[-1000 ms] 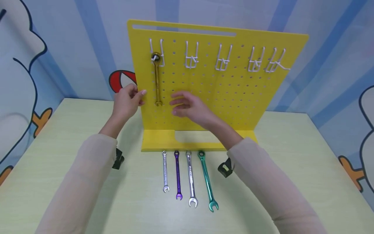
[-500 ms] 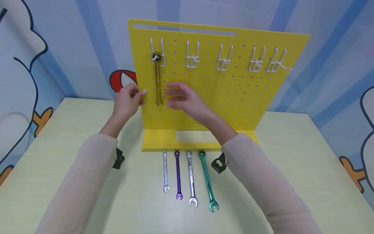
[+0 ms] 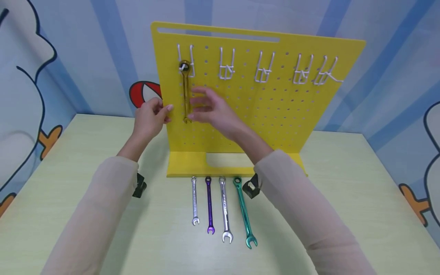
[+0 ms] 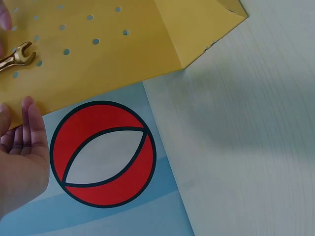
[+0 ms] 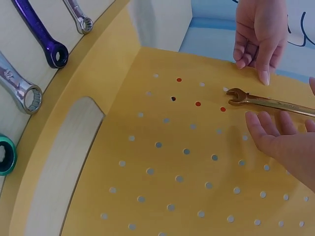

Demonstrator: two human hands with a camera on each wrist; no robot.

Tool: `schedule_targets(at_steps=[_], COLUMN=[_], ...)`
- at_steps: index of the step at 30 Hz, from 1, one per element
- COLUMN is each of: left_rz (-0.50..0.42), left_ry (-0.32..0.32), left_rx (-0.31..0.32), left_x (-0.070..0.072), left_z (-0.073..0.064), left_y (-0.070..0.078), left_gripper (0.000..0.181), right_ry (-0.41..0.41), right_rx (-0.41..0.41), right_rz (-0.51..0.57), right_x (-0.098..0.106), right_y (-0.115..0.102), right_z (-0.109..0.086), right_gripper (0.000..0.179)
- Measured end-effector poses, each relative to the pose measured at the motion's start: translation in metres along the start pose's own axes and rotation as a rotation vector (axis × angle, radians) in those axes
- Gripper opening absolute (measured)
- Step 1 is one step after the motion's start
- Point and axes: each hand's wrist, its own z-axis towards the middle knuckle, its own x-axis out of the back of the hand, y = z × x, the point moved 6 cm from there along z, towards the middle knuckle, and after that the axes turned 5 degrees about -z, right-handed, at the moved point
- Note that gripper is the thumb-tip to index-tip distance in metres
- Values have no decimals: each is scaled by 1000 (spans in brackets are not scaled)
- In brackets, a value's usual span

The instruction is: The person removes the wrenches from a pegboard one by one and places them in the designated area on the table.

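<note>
A gold combination wrench (image 3: 186, 88) hangs by its ring end from the leftmost white hook of the yellow pegboard (image 3: 261, 114), its open end pointing down. My left hand (image 3: 148, 118) grips the pegboard's left edge, thumb in front and fingers behind. Just right of the wrench's lower shaft is my right hand (image 3: 216, 112), fingers spread and gently bent, fingertips right at the shaft. In the right wrist view the right hand (image 5: 290, 142) lies alongside the gold wrench (image 5: 275, 103) without curling round it. The left wrist view shows only the wrench's open end (image 4: 22, 55).
On the table (image 3: 337, 198) before the board lie a small silver wrench (image 3: 194, 202), a purple wrench (image 3: 209, 206), a larger silver wrench (image 3: 225, 210) and a green wrench (image 3: 245, 214). Several white hooks (image 3: 225, 71) continue rightward along the board. A patterned wall (image 3: 240, 15) stands behind.
My right hand has moved left and slightly up, from a gap right of the gold wrench to its shaft. The left hand stays on the board's edge.
</note>
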Motion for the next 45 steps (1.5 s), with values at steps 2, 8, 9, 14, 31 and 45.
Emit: schedule_targets(at_steps=[2, 8, 9, 14, 31, 45], left_rz=[-1, -4, -4, -4, -7, -7], left_ry=[-1, -6, -8, -10, -12, -11], left_rx=[-3, -6, -7, -5, 7, 7], left_x=[0, 0, 0, 0, 0, 0], left_z=[0, 1, 1, 0, 1, 0], left_y=[0, 1, 1, 2, 0, 0], left_gripper=[29, 29, 30, 30, 31, 30], right_ry=[1, -4, -6, -7, 38, 92], right_rx=[2, -1, -1, -8, -40, -37], right_rz=[7, 24, 27, 48, 15, 2], right_x=[-1, -3, -3, -5, -6, -4], right_y=[-1, -4, -4, -5, -10, -18], right_z=[2, 4, 4, 5, 2, -2], right_gripper=[61, 61, 61, 61, 54, 41])
